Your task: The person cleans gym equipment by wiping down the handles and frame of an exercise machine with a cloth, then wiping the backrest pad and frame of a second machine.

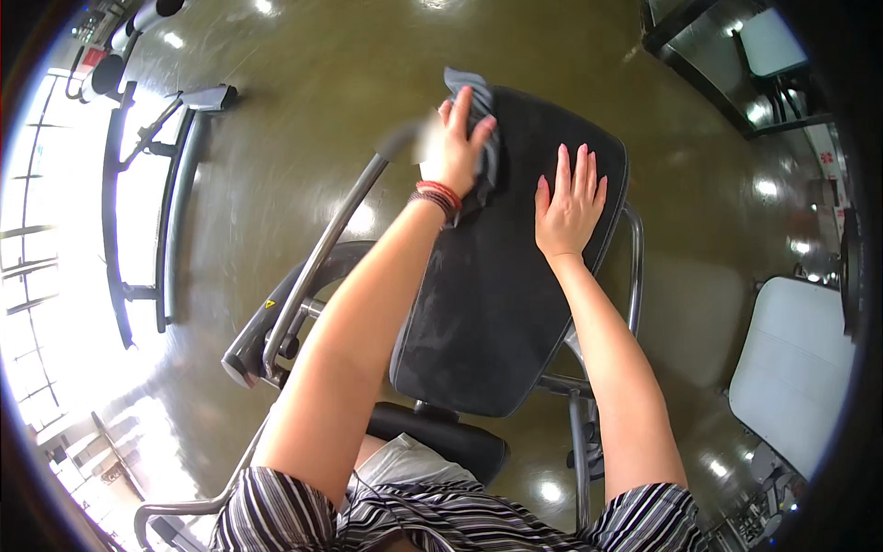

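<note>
A black padded backrest [476, 297] of a gym machine lies in front of me, its surface marked by pale smudges. My left hand [455, 152] holds a grey cloth [488, 162] against the far left edge of this pad, part of the cloth hanging past the edge. Red and dark bracelets [438, 195] circle that wrist. Flat on the pad's right half rests my right hand [571, 214], fingers spread and holding nothing. Below the near end of the backrest is a black roller pad [441, 438], close to my lap.
Bent metal bars [328, 241] flank the pad on the left, and another tube [636, 269] runs along its right. A dark metal rack [138, 214] stands by bright windows at left. A white board-like panel [790, 376] is at right, near a mirror [724, 62].
</note>
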Demonstrator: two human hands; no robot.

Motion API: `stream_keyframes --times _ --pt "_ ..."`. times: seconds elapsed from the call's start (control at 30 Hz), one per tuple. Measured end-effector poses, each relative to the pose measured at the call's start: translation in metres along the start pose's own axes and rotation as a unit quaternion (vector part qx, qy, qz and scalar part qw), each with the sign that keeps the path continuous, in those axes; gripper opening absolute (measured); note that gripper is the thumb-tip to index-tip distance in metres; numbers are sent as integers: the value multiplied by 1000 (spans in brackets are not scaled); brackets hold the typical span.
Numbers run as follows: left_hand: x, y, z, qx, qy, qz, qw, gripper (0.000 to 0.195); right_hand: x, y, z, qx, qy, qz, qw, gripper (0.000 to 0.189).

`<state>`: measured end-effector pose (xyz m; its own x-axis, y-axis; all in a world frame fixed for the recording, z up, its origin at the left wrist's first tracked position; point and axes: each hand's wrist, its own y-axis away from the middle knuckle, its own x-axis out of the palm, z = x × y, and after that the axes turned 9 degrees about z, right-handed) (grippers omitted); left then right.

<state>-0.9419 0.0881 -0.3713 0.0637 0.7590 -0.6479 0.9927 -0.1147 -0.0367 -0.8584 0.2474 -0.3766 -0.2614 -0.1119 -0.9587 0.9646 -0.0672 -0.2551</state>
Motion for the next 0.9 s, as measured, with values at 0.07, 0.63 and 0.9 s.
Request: stream_keyframes --times 0.07,0.63,0.9 --pt "-13 -24 42 -3 154 38 987 47 0 -2 15 -4 -17 -8 1000 52" --pt "-36 -46 83 129 -194 316 920 60 0 -1 6 10 -7 8 1000 54" --pt "-29 -43 84 131 -352 228 898 39 3 1 5 12 1 7 1000 53"
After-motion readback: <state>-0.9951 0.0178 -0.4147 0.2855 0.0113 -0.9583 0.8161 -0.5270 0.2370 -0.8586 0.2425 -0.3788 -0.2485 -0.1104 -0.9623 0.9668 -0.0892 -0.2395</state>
